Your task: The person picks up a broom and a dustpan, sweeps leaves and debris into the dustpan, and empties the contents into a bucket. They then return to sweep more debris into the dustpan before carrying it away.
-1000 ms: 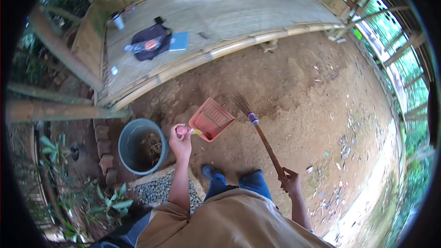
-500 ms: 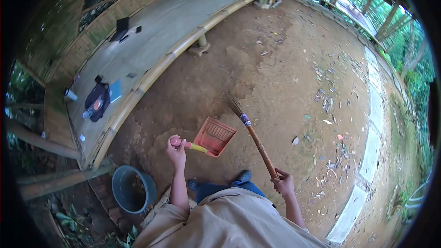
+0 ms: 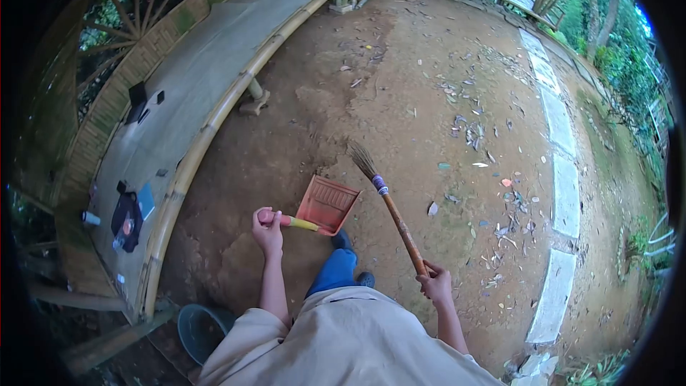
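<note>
My left hand [image 3: 269, 231] is closed around the pink end of a dustpan's handle, whose lower part is yellow. The red dustpan [image 3: 327, 206] is in front of my legs, its ridged inside facing up, with no litter visible in it. In my right hand [image 3: 435, 284] is the wooden handle of a stick broom [image 3: 397, 218], gripped near its end. A purple binding holds the broom's bristles, which point forward and left, beyond the dustpan's right side. One of my shoes [image 3: 341, 240] shows just below the pan.
Dry leaves [image 3: 468, 132] lie scattered over the dirt ground to the right, beside a row of pale paving slabs [image 3: 564, 193]. A raised bamboo platform [image 3: 193, 64] runs along the left, with a dark bag [image 3: 127, 221] on it. A grey bucket [image 3: 204, 332] stands at lower left.
I have stepped forward and the view has turned; the platform and bucket sit further left and lower. Both hands keep hold of the dustpan and broom.
</note>
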A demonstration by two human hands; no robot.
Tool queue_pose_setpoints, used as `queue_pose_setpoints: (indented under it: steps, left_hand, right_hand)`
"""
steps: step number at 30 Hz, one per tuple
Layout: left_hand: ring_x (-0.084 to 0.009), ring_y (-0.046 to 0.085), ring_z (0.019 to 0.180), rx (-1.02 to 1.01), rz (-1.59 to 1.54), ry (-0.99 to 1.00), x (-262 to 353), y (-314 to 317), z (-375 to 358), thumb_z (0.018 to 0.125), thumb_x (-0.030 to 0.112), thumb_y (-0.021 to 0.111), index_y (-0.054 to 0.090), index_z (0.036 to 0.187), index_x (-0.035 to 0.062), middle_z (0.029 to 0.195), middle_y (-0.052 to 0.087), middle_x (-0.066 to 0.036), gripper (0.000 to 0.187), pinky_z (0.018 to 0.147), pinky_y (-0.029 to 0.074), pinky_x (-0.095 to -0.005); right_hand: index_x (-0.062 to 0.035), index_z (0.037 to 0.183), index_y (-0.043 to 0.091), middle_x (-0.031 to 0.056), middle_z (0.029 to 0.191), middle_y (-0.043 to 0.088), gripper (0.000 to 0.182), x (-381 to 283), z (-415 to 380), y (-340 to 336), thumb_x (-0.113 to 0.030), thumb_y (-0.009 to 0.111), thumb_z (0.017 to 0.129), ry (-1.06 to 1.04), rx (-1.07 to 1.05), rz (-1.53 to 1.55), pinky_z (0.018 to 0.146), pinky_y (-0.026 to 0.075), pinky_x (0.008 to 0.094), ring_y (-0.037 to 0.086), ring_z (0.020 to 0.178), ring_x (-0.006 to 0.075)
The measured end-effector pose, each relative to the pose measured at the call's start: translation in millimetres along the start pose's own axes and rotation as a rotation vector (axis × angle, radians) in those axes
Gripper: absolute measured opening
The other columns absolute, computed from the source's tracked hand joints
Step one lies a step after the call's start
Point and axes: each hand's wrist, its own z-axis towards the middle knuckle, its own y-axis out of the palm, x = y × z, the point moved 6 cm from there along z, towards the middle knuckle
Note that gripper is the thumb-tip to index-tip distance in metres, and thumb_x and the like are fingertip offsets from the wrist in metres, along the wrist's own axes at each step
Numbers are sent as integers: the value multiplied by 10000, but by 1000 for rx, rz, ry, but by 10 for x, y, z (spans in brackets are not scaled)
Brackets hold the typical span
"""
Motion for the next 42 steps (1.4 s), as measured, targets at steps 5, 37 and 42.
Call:
queue_pose_setpoints:
  steps: [5,37,42]
  left_hand:
    - [-151,600,966,-28,-23,-6,-187,577,407,848,-5,708,563,1094,16,1076,600,-72,287,895,476,-283]
    - [-124,618,813,-148,0,-39,-595,3764,3491,889,16,663,572,1107,15,910,611,-44,235,784,528,-270]
    - [-132,615,853,-119,104,-41,-688,4432,3977,883,22,670,580,1102,21,949,610,-49,236,795,520,-273]
  right_hand:
    - [-64,1311,605,86,752,695,581,-235,332,-129,-72,706,739,21,38,32,439,464,275,566,480,112]
    - [-64,1327,588,48,716,676,594,-3159,3815,-151,-80,705,744,57,62,-24,397,414,248,543,467,89]
    - [-50,1314,596,58,743,684,587,-3645,4579,-266,-86,708,739,96,26,-7,403,421,247,549,477,87]
